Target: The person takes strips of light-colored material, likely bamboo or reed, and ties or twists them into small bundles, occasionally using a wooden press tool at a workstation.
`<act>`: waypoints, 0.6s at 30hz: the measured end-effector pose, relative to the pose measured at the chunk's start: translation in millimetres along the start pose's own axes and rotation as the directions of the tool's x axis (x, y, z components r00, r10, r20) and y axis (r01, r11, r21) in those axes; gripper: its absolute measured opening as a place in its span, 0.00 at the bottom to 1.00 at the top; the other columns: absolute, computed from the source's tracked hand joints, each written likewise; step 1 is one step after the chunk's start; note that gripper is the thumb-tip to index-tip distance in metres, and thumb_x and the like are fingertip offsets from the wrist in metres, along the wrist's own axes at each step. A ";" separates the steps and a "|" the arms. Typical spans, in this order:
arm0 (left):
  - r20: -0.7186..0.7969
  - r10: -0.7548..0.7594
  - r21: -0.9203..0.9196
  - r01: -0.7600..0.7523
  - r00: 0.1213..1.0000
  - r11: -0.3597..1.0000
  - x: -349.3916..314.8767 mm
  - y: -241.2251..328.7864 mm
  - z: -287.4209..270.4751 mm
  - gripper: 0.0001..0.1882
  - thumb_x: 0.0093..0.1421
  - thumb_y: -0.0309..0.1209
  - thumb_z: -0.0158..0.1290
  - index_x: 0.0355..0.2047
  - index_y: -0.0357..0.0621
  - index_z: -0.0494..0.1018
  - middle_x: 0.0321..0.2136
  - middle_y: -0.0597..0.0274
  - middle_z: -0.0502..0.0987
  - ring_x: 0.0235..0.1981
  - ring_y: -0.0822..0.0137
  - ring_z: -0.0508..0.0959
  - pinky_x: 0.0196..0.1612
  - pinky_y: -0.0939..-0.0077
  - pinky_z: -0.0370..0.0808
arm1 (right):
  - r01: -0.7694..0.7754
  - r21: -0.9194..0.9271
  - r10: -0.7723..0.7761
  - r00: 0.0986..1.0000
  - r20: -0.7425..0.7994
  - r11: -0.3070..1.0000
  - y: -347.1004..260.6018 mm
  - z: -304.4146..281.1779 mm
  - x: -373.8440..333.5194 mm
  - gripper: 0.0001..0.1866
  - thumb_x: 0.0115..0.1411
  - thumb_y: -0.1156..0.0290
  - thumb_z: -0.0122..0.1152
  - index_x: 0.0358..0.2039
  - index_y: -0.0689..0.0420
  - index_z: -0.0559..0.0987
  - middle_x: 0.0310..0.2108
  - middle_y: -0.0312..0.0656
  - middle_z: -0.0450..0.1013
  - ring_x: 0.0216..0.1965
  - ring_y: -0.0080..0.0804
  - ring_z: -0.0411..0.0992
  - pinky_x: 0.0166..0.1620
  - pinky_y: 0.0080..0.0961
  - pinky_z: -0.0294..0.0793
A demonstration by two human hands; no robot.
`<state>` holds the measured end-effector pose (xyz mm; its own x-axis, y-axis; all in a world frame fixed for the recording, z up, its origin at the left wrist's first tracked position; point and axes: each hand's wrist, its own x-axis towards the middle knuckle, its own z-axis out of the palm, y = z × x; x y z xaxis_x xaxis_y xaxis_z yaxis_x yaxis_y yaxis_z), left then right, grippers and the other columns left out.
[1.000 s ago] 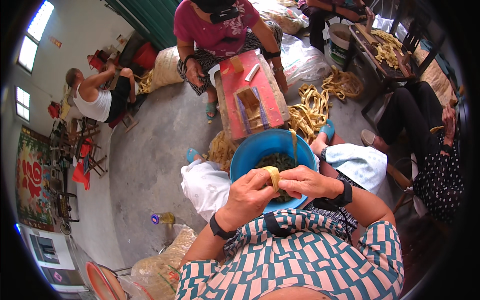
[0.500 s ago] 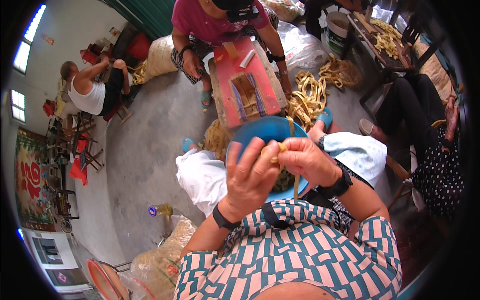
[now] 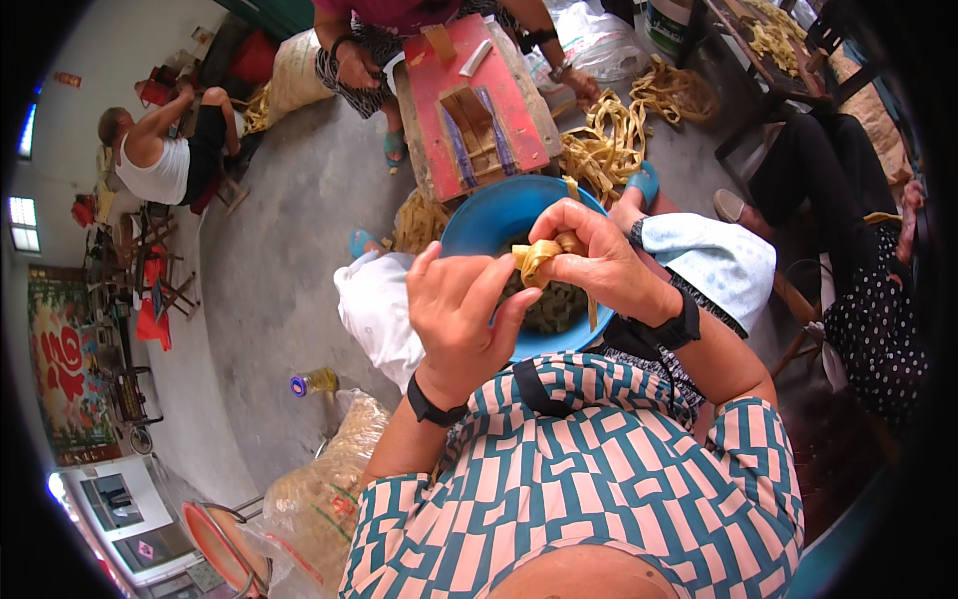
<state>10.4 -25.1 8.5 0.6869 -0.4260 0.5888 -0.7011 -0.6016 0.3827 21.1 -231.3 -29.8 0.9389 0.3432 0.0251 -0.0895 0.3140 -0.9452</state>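
My right hand pinches a folded knot of yellow, ribbon-like strip between thumb and fingers, above a blue basin. A length of strip hangs from it down into the basin. At the knot's left end is my left hand, its thumb spread away from the index finger, whose tip is at or touching the knot. Inside the basin lie many small grey-green pieces, partly hidden by my hands.
Beyond the basin stands a red-topped wooden bench, a person seated behind it. Loose yellow strips are heaped to its right. A plastic sack and a lidded jar are at my left. Other people sit left and right.
My left thumb and fingers have opened away from the knot, which now shows more fully in my right hand. The view has tilted, shifting the bench and basin upward.
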 end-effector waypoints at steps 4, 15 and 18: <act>-0.020 -0.045 0.013 0.046 0.999 0.999 -2.9 -2.3 19.0 0.13 0.55 0.24 0.63 0.42 0.41 0.79 0.31 0.56 0.80 0.35 0.55 0.82 0.48 0.57 0.76 | 0.081 -0.163 -0.084 0.996 -0.010 0.983 6.2 4.9 -1.0 0.17 0.65 0.80 0.61 0.54 0.63 0.76 0.38 0.30 0.73 0.38 0.14 0.71 0.44 0.14 0.72; 0.283 -0.611 -0.700 0.595 0.739 0.396 -5.1 -13.6 13.1 0.10 0.61 0.24 0.63 0.42 0.34 0.79 0.33 0.61 0.82 0.31 0.73 0.80 0.36 0.80 0.77 | -0.020 0.056 0.024 0.997 -0.074 0.998 -4.4 1.1 -7.6 0.20 0.67 0.77 0.59 0.59 0.63 0.73 0.48 0.41 0.78 0.50 0.25 0.77 0.56 0.23 0.77; 0.181 -0.327 -0.451 0.374 0.928 0.811 -9.7 -11.2 17.1 0.09 0.59 0.24 0.65 0.40 0.36 0.78 0.29 0.54 0.80 0.28 0.65 0.81 0.31 0.74 0.75 | -0.058 0.083 0.061 0.997 -0.038 0.995 2.5 0.8 -7.1 0.21 0.67 0.79 0.57 0.60 0.63 0.72 0.49 0.40 0.77 0.50 0.23 0.76 0.56 0.21 0.75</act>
<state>14.9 -25.7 -13.7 0.9010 -0.3209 0.2920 -0.3977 -0.3422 0.8513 13.9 -232.3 -32.2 0.9437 0.3277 -0.0449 -0.1707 0.3664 -0.9147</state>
